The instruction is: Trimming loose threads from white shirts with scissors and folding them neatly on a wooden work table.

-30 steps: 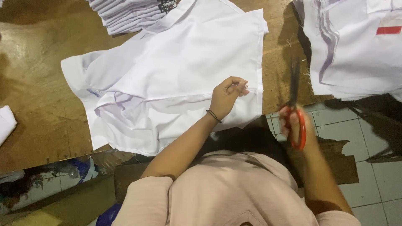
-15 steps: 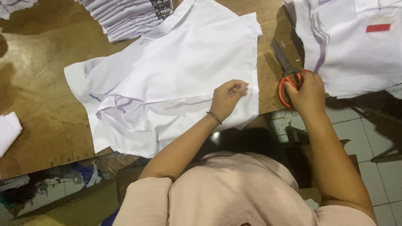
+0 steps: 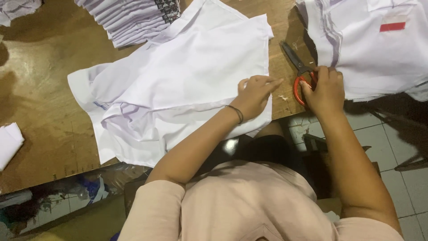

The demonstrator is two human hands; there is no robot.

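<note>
White cotton covers most of the brown wooden desk: a white shirt lies spread flat at the centre, its lower edge hanging over the desk's near rim, so the cloth is reachable from the seat. The left hand rests on the shirt's right side, at about 3 o'clock of the garment, fingers loosely curled and pressing down; it seems to pin the fabric so it cannot slide, gripping nothing that I can see. The right hand sits just beside it at 3 o'clock, closed over the orange handles of the scissors. Their dark blades lie flat on the bare wood and point toward 11 o'clock, between the spread shirt and a heap of white garments at 1 o'clock, one with a red patch. At 11 o'clock a stack of folded shirts stands well apart from the hands, out of the working space. A small white cloth lies at 9 o'clock.
</note>
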